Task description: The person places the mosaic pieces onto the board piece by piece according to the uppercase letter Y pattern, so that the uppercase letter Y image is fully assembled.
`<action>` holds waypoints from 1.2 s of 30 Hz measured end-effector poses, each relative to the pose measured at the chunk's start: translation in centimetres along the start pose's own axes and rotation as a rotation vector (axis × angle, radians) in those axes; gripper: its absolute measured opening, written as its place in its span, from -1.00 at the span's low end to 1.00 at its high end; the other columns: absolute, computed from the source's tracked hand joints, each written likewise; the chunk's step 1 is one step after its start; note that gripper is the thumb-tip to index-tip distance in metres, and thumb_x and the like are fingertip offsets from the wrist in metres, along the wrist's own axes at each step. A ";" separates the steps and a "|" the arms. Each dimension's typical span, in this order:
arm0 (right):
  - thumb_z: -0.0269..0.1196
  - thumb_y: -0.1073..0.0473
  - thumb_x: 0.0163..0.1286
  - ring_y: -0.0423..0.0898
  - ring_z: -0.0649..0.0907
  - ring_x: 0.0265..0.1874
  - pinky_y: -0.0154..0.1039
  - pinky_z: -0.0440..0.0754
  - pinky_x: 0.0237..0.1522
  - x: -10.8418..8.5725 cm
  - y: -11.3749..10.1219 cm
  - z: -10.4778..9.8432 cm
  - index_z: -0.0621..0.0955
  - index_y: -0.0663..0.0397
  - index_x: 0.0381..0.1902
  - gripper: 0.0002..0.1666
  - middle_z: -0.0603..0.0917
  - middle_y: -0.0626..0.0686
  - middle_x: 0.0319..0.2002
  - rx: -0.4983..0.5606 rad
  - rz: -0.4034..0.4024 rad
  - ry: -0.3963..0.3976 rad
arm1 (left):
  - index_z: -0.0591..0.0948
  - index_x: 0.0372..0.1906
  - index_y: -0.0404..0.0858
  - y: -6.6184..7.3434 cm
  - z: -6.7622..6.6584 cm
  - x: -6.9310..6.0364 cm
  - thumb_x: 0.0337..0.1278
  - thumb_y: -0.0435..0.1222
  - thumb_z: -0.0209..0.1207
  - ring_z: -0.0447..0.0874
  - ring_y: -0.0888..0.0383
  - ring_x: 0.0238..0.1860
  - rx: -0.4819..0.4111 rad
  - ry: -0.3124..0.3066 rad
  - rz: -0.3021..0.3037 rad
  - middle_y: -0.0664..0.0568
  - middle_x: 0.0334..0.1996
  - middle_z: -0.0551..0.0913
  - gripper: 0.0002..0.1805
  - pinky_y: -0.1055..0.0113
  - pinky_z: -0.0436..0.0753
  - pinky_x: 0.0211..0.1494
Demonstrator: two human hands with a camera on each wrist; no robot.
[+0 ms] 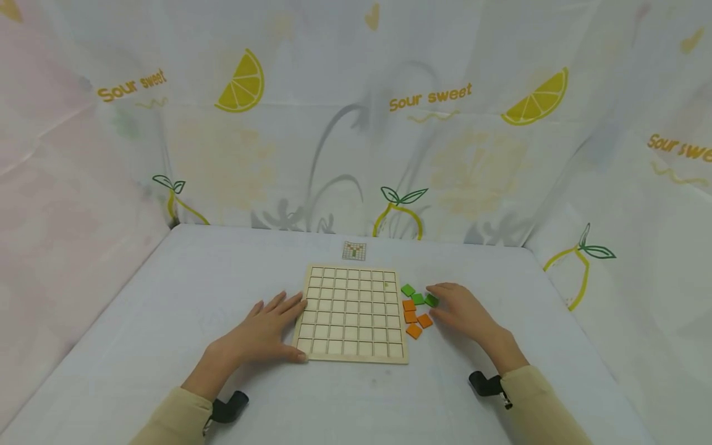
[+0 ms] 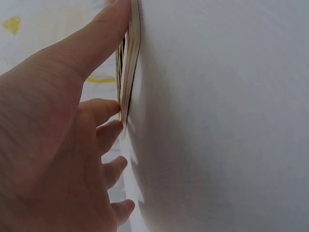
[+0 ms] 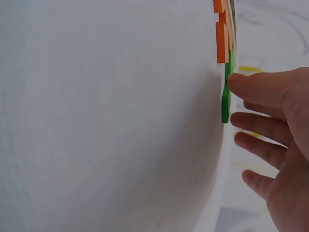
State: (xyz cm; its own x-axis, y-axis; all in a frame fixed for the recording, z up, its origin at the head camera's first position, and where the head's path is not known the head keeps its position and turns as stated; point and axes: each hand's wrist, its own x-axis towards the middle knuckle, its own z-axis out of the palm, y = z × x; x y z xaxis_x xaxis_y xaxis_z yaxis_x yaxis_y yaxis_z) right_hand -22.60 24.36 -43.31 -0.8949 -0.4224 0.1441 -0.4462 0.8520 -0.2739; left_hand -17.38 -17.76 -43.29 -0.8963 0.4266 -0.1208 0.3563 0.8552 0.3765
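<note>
A pale wooden grid board (image 1: 351, 315) lies flat on the white table, its squares bare. The left hand (image 1: 261, 334) rests at its left edge, fingers spread and thumb at the near left corner; in the left wrist view the thumb touches the board's side (image 2: 130, 72). To the right of the board lie three green tiles (image 1: 408, 290) and several orange tiles (image 1: 410, 317). The right hand (image 1: 467, 312) is at the rightmost green tile (image 1: 431, 300), fingers extended. In the right wrist view its thumb touches or nearly touches a green tile (image 3: 225, 104).
Behind the board lies a small card (image 1: 354, 250) printed with a coloured grid pattern. White cloth walls with lemon prints stand behind and at both sides of the table (image 1: 222, 266). Each wrist carries a black device (image 1: 229, 408).
</note>
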 end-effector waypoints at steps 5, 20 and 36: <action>0.38 0.29 0.22 0.17 0.66 0.04 0.11 0.61 0.16 0.3 0.0 0.1 0.64 0.34 0.09 -0.53 0.71 0.23 0.01 -0.015 -0.003 0.014 | 0.16 0.56 -0.15 -0.1 0.1 0.1 -0.22 0.39 0.33 -0.11 -0.27 0.60 -0.002 0.001 0.005 -0.02 0.60 0.07 0.25 -0.44 -0.05 0.50; 0.39 0.34 0.18 0.05 0.63 -0.15 0.01 0.67 -0.02 1.1 0.1 0.7 0.71 0.33 -0.06 -0.66 0.70 0.14 -0.19 -0.008 0.004 0.010 | 0.14 0.57 -0.13 -0.8 0.3 0.3 -0.23 0.41 0.32 -0.10 -0.26 0.60 -0.019 0.000 0.003 0.02 0.60 0.06 0.27 -0.43 -0.05 0.50; 0.33 0.43 0.10 0.01 0.59 -0.23 -0.03 0.65 -0.09 1.7 -0.2 0.7 0.73 0.33 -0.16 -0.71 0.67 0.12 -0.27 -0.014 0.012 -0.014 | 0.15 0.56 -0.19 -0.7 0.1 0.4 -0.19 0.35 0.35 -0.04 -0.24 0.59 -0.035 -0.002 0.039 -0.04 0.59 0.10 0.24 -0.31 0.07 0.54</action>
State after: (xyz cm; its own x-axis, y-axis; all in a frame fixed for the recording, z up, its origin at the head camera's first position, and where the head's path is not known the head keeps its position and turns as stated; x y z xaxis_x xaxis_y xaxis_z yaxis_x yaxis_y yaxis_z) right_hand -24.00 23.25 -43.70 -0.9002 -0.4163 0.1277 -0.4355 0.8613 -0.2620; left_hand -17.97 -18.18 -43.73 -0.8813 0.4602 -0.1071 0.3817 0.8270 0.4128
